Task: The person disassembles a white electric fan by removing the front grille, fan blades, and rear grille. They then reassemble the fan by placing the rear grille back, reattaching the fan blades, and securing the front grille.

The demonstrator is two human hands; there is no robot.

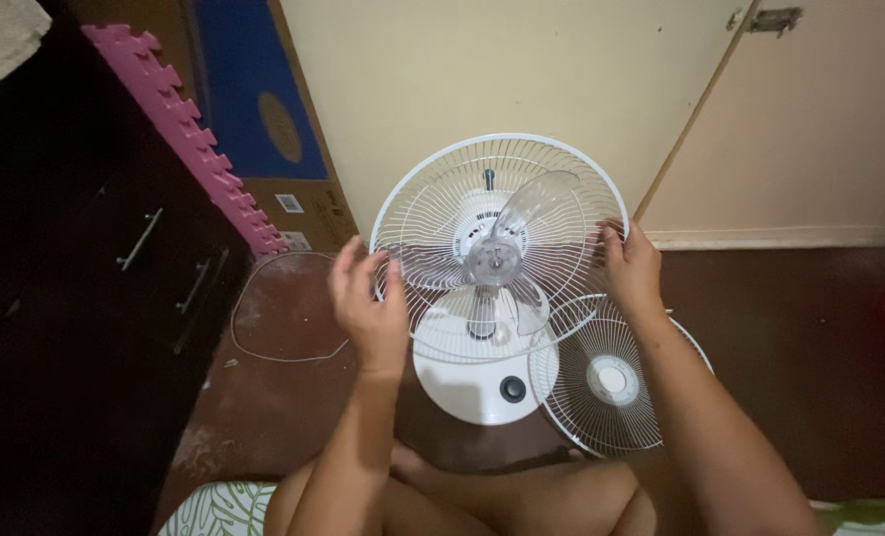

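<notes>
Rear fan guard (432, 199), w/ clear blade (527, 223) mounted, is gripped at rim by both hands: left hand (368, 308) fingers curled on left edge, right hand (631, 268) closed on right edge. Detached front grille (611, 382) is leaned beside white base (467, 382) on floor.

A dark reddish-brown floor (810, 347) carries the white round fan base (472, 382), a detached white wire grille (611, 382) lying flat just beside it, and a thin white cord (264, 298) looping near the dark cabinet (85, 298).
</notes>
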